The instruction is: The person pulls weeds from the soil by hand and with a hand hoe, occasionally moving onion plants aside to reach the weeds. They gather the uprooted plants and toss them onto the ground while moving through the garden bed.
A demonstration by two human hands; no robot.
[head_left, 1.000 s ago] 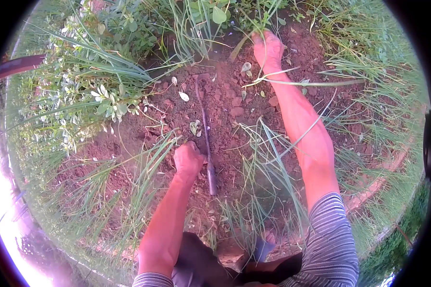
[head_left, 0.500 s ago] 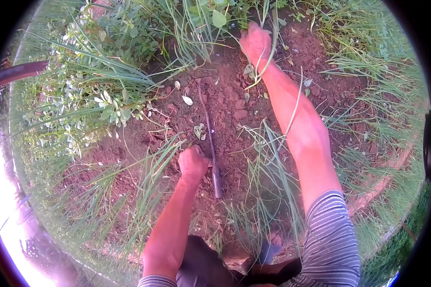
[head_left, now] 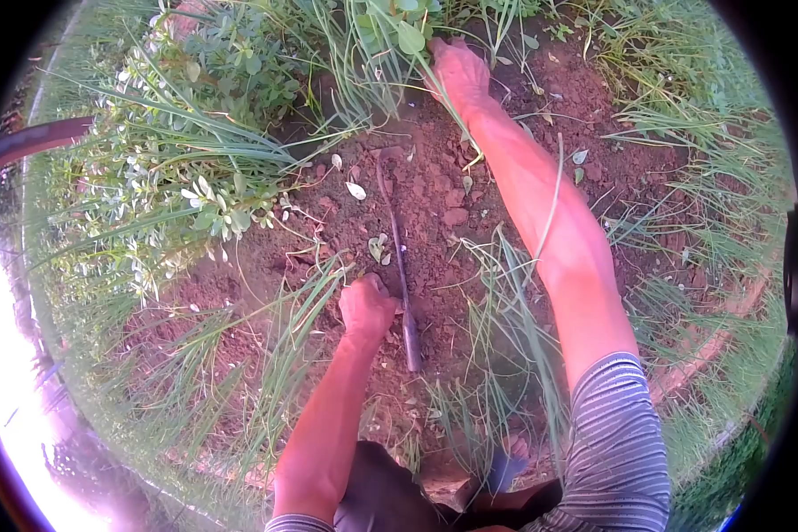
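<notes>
My left hand (head_left: pixel 368 308) is closed and rests low on the soil, its fingertips turned down and hidden. Just to its right lies a slim hand hoe (head_left: pixel 399 257), with its thicker handle end toward me and a short bent blade at the far end. At the top, my right hand (head_left: pixel 461 73) reaches far forward with its fingers curled in at the base of a broad-leafed weed (head_left: pixel 410 37). What those fingers hold is hidden. A long green onion leaf (head_left: pixel 446 102) crosses in front of that hand.
Reddish loose soil (head_left: pixel 434 191) with scattered leaves lies between the hands. Onion plants (head_left: pixel 505 328) stand near my right forearm, more onion tops (head_left: pixel 297 324) by my left forearm. Dense white-flowered weeds (head_left: pixel 213 208) grow on the left. A dark curved bar (head_left: pixel 40 142) juts in at far left.
My right hand has shifted slightly left, closer to the broad-leafed weed. The left hand stays closed beside the hoe; the whole view has moved a little.
</notes>
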